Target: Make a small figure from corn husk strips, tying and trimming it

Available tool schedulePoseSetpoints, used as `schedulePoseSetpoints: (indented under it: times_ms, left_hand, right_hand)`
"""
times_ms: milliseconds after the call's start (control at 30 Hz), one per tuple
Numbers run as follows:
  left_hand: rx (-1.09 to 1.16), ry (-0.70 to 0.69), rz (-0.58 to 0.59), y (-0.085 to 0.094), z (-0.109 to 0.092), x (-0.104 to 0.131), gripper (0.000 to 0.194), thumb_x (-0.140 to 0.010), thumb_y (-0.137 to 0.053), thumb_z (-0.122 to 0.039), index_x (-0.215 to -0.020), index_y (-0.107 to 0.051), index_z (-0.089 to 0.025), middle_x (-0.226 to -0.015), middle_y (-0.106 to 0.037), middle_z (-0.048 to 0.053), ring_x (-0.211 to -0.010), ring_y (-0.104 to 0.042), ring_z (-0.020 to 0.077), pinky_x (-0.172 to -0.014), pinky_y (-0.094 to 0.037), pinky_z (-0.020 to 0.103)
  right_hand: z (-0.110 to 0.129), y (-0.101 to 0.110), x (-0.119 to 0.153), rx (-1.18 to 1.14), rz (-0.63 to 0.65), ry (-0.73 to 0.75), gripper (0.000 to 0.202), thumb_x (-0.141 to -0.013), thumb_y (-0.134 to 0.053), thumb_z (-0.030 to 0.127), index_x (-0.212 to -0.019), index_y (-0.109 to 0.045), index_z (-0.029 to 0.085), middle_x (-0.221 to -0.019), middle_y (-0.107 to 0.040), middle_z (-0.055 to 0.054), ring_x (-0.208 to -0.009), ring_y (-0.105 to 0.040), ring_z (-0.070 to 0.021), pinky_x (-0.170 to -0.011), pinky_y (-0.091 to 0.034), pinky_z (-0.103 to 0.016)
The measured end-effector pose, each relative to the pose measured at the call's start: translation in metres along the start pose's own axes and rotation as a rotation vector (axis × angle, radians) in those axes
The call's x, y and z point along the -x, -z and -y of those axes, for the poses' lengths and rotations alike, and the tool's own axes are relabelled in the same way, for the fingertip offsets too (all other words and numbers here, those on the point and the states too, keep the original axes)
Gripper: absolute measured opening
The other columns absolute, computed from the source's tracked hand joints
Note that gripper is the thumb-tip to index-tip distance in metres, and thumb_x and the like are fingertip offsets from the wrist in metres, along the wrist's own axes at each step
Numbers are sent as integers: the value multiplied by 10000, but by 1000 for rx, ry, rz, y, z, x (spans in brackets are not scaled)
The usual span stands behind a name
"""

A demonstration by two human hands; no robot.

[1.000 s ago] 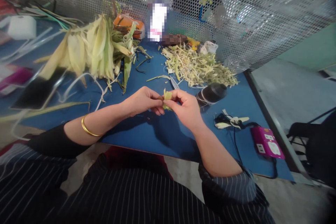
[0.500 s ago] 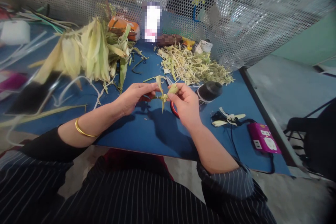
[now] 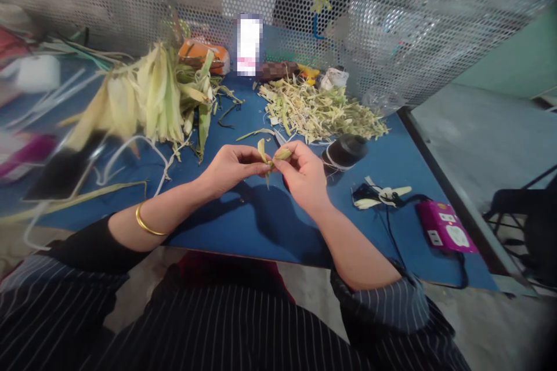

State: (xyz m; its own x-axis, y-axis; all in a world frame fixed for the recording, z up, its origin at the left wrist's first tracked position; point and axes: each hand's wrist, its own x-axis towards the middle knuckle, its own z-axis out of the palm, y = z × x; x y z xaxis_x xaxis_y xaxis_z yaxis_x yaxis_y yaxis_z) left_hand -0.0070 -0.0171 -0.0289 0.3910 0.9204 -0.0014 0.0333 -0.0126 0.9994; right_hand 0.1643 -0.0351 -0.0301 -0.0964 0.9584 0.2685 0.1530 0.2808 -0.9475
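Between my hands, above the blue table, is a small knotted piece of corn husk (image 3: 261, 151) with pale green strips sticking out. My left hand (image 3: 232, 169) pinches its left side between thumb and fingers. At the other side, my right hand (image 3: 302, 177) grips a folded husk end (image 3: 282, 154) by its fingertips. The fingers partly cover the knot in the middle. Scissors (image 3: 279, 138) lie just behind the hands, mostly hidden by my right hand. A black thread spool (image 3: 346, 152) lies to the right of that hand.
A bundle of corn husks (image 3: 159, 93) lies at the back left, and a heap of husk scraps (image 3: 319, 107) at the back right. A purple power strip (image 3: 446, 227) sits at the right edge. A dark phone-like slab (image 3: 65, 171) and white cable (image 3: 145, 140) are on the left.
My left thumb and fingers have closed in at the knot, and the upright strip has become shorter above them. My hands are nearer each other. The camera view has shifted slightly.
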Motion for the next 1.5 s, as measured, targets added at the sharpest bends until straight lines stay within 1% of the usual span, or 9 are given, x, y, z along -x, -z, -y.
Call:
schedulePoseSetpoints:
  times_ms: [233,433,567,733,900,1033,1200,1333,1500]
  left_hand:
    - [108,36,74,-3,0,0,180,-710,-724,-276,-808,-674,-133,-751,-686,28,-707,-625,129,-745,-484,277]
    - [272,68,-56,-9,6,1,190,-666,-765,-281,-761,-684,-138,-753,-672,17,-696,-614,122,-751,-491,290]
    - [365,170,-78,-11,6,2,190,-648,-779,-265,-786,-707,-156,-822,-684,24,-755,-614,124,-763,-494,281]
    - [462,212,-33,-10,7,1,147,-682,-764,-237,-785,-692,-161,-821,-664,1,-757,-604,96,-760,-492,235]
    - [535,223,-2,-10,7,1,150,-698,-760,-246,-786,-677,-158,-773,-648,-11,-718,-602,82,-742,-498,220]
    - [485,195,-64,-11,9,1,184,-680,-773,-261,-789,-680,-146,-797,-662,11,-734,-614,102,-734,-506,234]
    - [394,146,-126,-9,11,1,210,-658,-782,-279,-774,-676,-140,-779,-669,16,-702,-616,108,-722,-511,257]
    - [332,125,-150,-8,12,0,219,-647,-780,-288,-759,-670,-135,-755,-662,13,-682,-611,109,-706,-507,263]
    - [279,99,-162,-10,12,1,205,-649,-776,-275,-750,-667,-134,-729,-654,6,-669,-610,106,-695,-507,257]
  right_hand:
    - [0,-2,2,49,16,9,59,-801,-592,214,-787,-535,214,-702,-577,23,-639,-575,-122,-642,-489,-289]
    - [1,-2,3,66,-100,-28,57,-781,-605,220,-774,-550,208,-676,-551,31,-561,-474,-94,-540,-401,-250]
    - [2,-1,3,67,-79,-19,53,-783,-597,208,-823,-563,216,-649,-519,43,-546,-444,-93,-529,-381,-246]
    - [3,1,3,160,-74,9,25,-791,-585,198,-815,-591,205,-671,-550,36,-541,-431,-84,-547,-381,-244]
    - [1,0,3,128,-92,-20,23,-793,-589,197,-815,-585,189,-687,-564,38,-549,-442,-75,-572,-397,-234]
    - [-1,2,2,192,-67,53,58,-816,-574,181,-864,-602,200,-747,-604,22,-606,-508,-93,-621,-433,-249]
    - [1,11,-2,351,96,268,122,-855,-551,174,-929,-641,209,-904,-631,-31,-849,-593,-149,-785,-460,-296]
    - [2,14,-4,457,162,266,93,-834,-609,217,-919,-646,212,-874,-641,-31,-817,-594,-156,-750,-456,-293]
    - [3,14,-3,477,156,240,57,-821,-628,223,-842,-679,207,-800,-650,-20,-737,-593,-141,-689,-447,-276]
